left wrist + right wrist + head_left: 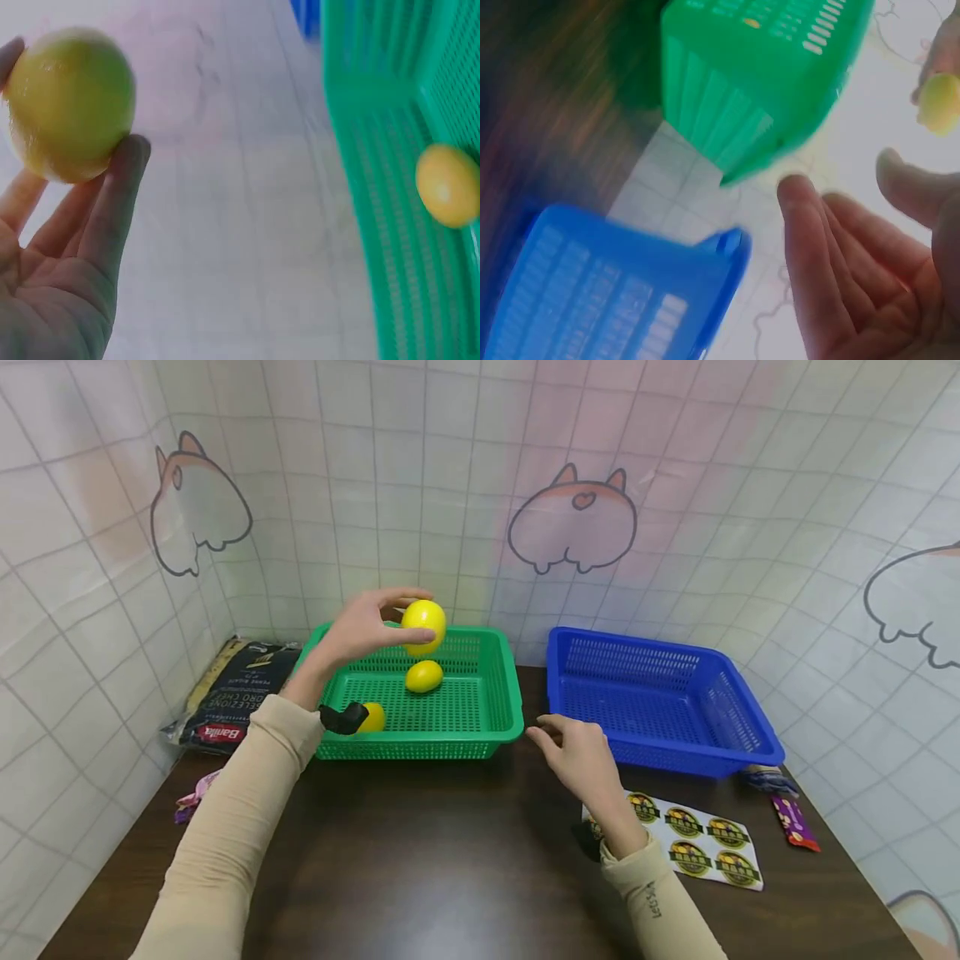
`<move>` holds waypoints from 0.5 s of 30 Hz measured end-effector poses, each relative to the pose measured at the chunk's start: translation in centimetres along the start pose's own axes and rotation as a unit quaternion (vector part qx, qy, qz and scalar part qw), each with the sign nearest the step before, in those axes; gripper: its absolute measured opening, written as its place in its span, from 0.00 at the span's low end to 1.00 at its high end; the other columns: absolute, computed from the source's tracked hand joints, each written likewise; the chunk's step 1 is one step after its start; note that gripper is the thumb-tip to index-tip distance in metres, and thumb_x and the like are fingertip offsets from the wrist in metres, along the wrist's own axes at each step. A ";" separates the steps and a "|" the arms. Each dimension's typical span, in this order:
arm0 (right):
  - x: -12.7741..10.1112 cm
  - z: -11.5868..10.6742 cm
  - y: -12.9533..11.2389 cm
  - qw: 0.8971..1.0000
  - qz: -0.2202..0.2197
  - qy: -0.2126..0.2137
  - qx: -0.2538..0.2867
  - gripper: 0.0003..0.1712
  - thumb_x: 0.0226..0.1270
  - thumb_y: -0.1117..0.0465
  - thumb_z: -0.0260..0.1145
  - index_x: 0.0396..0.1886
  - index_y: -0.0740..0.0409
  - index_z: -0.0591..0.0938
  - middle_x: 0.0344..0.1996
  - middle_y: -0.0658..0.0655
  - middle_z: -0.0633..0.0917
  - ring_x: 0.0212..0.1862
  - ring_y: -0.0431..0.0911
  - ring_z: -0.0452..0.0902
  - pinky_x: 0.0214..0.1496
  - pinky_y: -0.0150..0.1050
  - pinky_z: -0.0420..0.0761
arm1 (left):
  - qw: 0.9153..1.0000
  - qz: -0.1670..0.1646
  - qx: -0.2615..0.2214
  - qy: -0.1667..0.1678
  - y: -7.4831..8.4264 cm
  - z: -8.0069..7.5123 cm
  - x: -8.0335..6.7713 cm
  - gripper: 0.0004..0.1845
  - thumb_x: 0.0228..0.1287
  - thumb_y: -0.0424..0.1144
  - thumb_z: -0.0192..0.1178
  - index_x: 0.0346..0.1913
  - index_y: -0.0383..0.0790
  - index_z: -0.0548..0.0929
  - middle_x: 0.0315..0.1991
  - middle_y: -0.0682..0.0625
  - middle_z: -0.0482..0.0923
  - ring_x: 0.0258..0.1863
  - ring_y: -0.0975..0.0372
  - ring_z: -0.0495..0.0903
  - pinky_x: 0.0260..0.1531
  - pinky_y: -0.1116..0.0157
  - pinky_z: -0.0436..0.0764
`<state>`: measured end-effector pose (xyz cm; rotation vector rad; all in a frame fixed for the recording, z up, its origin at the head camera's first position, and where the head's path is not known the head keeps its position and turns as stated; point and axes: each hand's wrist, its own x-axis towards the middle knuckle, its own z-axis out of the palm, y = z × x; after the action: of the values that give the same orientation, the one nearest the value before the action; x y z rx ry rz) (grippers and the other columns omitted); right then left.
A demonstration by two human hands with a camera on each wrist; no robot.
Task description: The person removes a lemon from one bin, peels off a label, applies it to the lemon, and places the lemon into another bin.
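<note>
My left hand (367,628) pinches a yellow lemon (424,625) between thumb and fingers, raised above the green basket (420,748). In the left wrist view the held lemon (71,105) looks partly greenish. Inside the basket lie two more lemons: one lemon (424,677) near the middle, another lemon (372,717) at the front left, partly hidden by a black strap at my left wrist. My right hand (579,758) hovers between the green basket and the blue basket (667,758), holding nothing. Its thumb and fingers stand apart in the right wrist view.
A black Barilla pasta bag (236,693) lies left of the green basket, with a pink wrapper (197,795) nearer. Round stickers on a white sheet (712,842) lie partly under my right forearm. A purple snack packet (795,822) is at the table's right edge. A tiled-pattern curtain surrounds the table.
</note>
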<state>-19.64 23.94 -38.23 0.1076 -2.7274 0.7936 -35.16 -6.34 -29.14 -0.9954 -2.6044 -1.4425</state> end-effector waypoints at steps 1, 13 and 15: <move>-0.2 -0.4 0.4 1.000 0.003 -0.011 -0.005 0.20 0.70 0.48 0.65 0.52 0.54 0.86 0.43 0.55 0.91 0.40 0.49 0.88 0.41 0.46 0.86 | 1.000 0.016 -0.005 0.003 0.7 0.4 -0.5 0.30 0.56 0.49 0.72 0.63 0.55 0.79 0.59 0.49 0.81 0.49 0.57 0.84 0.48 0.59 0.84; -3.8 -3.1 7.3 0.985 0.051 -0.144 -0.079 0.19 0.66 0.57 0.68 0.54 0.61 0.84 0.46 0.61 0.90 0.46 0.55 0.87 0.44 0.51 0.85 | 0.986 0.114 -0.041 -0.113 4.4 11.5 -7.4 0.28 0.51 0.47 0.75 0.57 0.53 0.82 0.52 0.54 0.84 0.42 0.62 0.85 0.41 0.69 0.87; -4.1 -3.0 8.0 0.983 0.065 -0.154 -0.080 0.20 0.66 0.57 0.69 0.55 0.61 0.84 0.48 0.62 0.89 0.49 0.58 0.86 0.46 0.53 0.85 | 0.982 0.102 -0.064 -0.143 3.9 13.8 -8.2 0.27 0.52 0.47 0.74 0.57 0.53 0.82 0.53 0.53 0.84 0.42 0.65 0.85 0.40 0.71 0.87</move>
<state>-16.17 32.27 -41.14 0.0193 -3.1079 0.6305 -22.59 1.33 -36.52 -1.5416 -2.5151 -1.5332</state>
